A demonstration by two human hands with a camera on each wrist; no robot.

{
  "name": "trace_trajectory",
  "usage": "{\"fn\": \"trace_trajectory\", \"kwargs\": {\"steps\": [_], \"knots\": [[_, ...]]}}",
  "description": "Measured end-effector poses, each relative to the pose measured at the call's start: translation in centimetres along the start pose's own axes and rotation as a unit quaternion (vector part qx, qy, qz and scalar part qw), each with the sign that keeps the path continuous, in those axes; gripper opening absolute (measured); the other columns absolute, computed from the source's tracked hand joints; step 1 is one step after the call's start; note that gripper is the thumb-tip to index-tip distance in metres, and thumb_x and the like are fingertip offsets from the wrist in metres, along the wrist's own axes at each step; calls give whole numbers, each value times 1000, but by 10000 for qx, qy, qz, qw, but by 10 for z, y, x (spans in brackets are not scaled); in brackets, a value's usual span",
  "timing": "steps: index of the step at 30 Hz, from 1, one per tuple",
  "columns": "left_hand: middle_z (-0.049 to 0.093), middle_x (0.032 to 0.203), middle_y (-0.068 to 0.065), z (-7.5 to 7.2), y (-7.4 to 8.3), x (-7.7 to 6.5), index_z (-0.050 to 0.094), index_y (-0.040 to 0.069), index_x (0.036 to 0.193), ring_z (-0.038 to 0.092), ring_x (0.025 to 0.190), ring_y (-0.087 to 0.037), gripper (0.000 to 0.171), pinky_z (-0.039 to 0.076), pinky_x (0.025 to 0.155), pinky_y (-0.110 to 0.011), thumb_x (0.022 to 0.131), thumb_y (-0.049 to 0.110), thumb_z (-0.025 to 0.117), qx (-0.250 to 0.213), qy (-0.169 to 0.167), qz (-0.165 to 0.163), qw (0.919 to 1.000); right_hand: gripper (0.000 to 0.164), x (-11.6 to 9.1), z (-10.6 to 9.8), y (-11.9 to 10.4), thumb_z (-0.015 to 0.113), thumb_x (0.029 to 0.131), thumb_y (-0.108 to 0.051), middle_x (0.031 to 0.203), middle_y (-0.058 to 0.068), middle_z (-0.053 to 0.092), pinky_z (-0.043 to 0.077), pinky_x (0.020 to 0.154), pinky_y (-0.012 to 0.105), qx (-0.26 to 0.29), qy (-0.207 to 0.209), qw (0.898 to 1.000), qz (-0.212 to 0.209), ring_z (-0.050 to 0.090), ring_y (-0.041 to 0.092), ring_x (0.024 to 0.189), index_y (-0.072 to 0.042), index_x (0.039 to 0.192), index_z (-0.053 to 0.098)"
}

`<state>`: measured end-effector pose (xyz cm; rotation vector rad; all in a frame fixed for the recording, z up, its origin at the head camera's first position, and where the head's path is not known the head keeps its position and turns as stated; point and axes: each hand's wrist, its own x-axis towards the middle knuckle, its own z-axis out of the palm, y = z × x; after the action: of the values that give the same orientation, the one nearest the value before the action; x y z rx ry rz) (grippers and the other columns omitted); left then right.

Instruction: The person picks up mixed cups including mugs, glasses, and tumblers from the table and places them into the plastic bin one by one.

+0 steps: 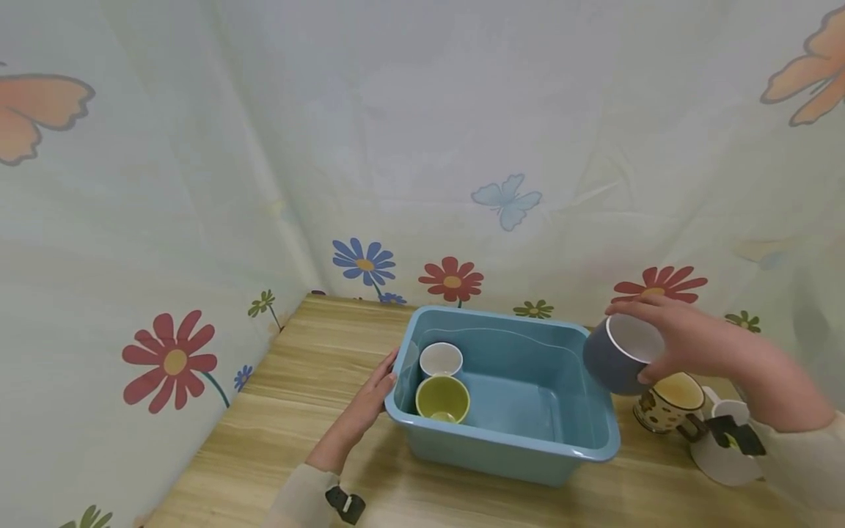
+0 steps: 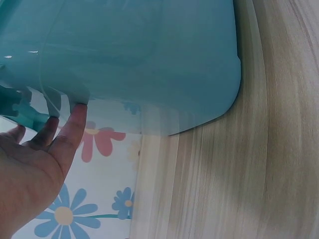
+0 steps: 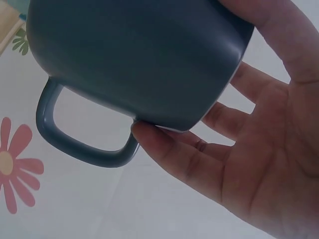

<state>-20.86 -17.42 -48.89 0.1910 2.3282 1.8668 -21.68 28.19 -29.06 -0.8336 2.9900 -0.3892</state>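
In the head view my right hand (image 1: 686,334) grips a dark blue-grey mug (image 1: 610,363) by its rim, fingers and thumb around it. The mug is tilted beside the right rim of a blue plastic basin (image 1: 515,444), and its white inside shows. Its looped handle (image 3: 82,152) hangs free in the right wrist view. My left hand (image 1: 366,403) rests against the basin's left end, fingers extended along the outer wall under the rim (image 2: 52,164). Inside the basin, a white cup (image 1: 441,359) and a yellow-green cup (image 1: 442,400) stand together at the left.
Right of the basin, on the wooden table (image 1: 323,352), stand a patterned mug with a yellow inside (image 1: 660,407) and a white mug (image 1: 722,458), partly behind my right forearm. A flower-printed curtain (image 1: 409,161) hangs close behind the table.
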Motion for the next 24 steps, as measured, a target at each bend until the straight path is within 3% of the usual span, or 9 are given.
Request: {"fn": "trace_trajectory", "kwargs": {"steps": [6, 24], "knots": [[21, 171, -20, 0, 2, 0, 24, 15, 164, 32, 152, -49, 57, 46, 111, -62, 110, 32, 35, -18, 44, 30, 10000, 89, 10, -2, -10, 97, 60, -17, 140, 28, 57, 58, 79, 56, 53, -91, 9999, -14, 53, 48, 122, -6, 139, 59], [21, 171, -20, 1, -1, 2, 23, 15, 164, 33, 151, -49, 57, 46, 110, -61, 110, 30, 35, -47, 42, 34, 10000, 88, 36, -5, -36, 95, 65, -19, 140, 24, 56, 60, 79, 50, 270, -278, 9992, -101, 59, 43, 118, -10, 143, 57]]}}
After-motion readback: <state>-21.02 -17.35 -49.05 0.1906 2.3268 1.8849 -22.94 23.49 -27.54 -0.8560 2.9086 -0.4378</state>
